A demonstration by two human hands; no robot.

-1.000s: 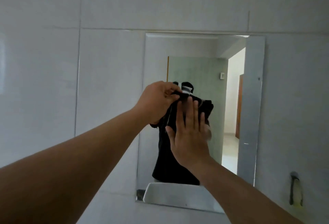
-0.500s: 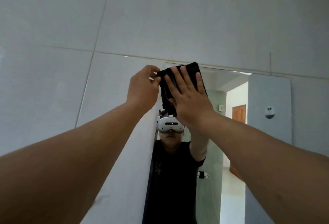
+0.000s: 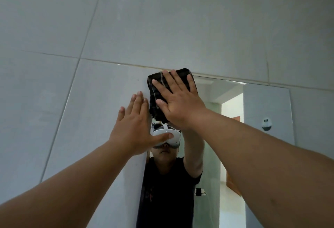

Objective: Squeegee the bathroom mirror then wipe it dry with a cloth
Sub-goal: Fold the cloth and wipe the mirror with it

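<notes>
We press a dark folded cloth [image 3: 155, 97] flat against the top left corner of the rectangular wall mirror [image 3: 226, 119].

Our right hand [image 3: 178, 104] lies open, fingers spread, palm pinning the cloth to the glass; the cloth's upper edge reaches the mirror's top rim. Our left hand [image 3: 137, 128] is open and holds nothing, its fingers straight and together, just beside the cloth at the mirror's left edge, against the pale grey wall tiles [image 3: 72, 101].

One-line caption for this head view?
Right hand presses a dark cloth flat at the mirror's top left corner; left hand open beside it.
</notes>
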